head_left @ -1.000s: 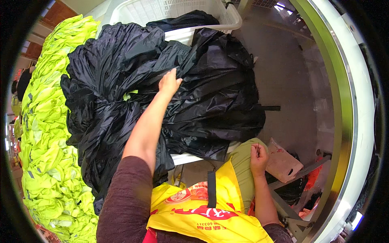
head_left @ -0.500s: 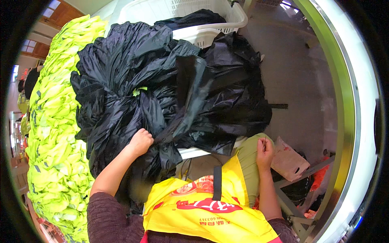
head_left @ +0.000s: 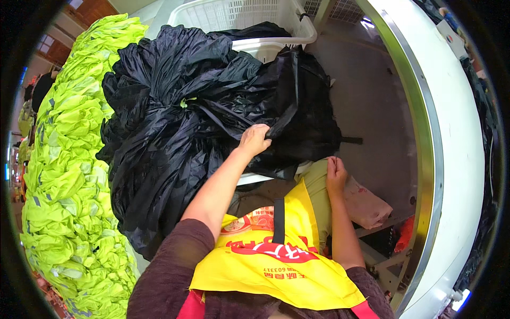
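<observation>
A large heap of thin, shiny black fabric (head_left: pixel 164 111) lies in front of me, gathered into folds round a small yellow-green scrap (head_left: pixel 186 102). My left hand (head_left: pixel 255 141) is closed on a fold of the black fabric at the right part of the heap. By my knee in olive trousers, my right hand (head_left: pixel 336 173) is raised with its fingers pinched together. Whatever it holds, if anything, is too small to make out. A yellow apron (head_left: pixel 276 271) with a black strap covers my lap.
A white plastic basket (head_left: pixel 308 38) with black cloth inside stands behind the heap. Bright yellow-green garments (head_left: pixel 58 212) are piled along the left. At the right curves a white tabletop (head_left: pixel 457 133) with a metal edge; a pale bag (head_left: pixel 366 204) sits below it.
My left hand has moved right and away from me, onto another fold of black fabric. The black pieces at the right have shifted. My right hand stays near my knee, still pinched.
</observation>
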Available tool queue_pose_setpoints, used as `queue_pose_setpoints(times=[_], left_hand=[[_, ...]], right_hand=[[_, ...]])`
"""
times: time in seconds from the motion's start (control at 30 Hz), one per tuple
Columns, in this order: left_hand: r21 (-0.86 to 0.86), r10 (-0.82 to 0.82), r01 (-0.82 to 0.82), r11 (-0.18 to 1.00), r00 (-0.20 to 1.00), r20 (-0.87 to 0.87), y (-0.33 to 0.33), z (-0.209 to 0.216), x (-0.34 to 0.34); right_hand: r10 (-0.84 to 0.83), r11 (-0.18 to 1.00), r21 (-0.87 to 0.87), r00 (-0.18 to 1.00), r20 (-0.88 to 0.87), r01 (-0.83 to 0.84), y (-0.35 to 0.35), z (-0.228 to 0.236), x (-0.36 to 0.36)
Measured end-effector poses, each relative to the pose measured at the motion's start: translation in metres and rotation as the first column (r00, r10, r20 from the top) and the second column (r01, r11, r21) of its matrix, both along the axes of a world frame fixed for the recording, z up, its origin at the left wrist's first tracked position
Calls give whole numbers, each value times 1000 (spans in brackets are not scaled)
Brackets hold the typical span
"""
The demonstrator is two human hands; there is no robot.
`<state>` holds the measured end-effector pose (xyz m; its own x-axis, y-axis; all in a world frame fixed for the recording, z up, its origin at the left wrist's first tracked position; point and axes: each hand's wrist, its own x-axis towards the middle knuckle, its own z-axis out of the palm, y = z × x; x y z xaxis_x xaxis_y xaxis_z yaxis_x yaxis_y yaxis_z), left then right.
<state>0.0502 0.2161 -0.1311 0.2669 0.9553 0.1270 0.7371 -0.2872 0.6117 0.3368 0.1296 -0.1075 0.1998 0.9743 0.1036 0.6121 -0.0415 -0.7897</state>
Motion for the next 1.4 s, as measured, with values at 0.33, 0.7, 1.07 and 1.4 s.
queue_pose_setpoints(times=[0.33, 0.7, 1.07, 1.4], left_hand=[[-155, -612, 594, 789, 782, -120, -153, 44, -6], [-311, 152, -18, 950, 898, 412, -182, 105, 14], [-412, 466, -264, 872, 193, 864, -171, 124, -30], [-283, 482, -484, 828, 357, 800, -198, 162, -69]], right_hand=[[-494, 857, -499, 482, -724, 128, 25, -35, -25], [-6, 996, -68, 705, -709, -61, -20, -13, -93], [-35, 999, -24, 539, -842, 28, -67, 76, -115], [244, 967, 17, 898, -366, -255, -110, 93, -74]])
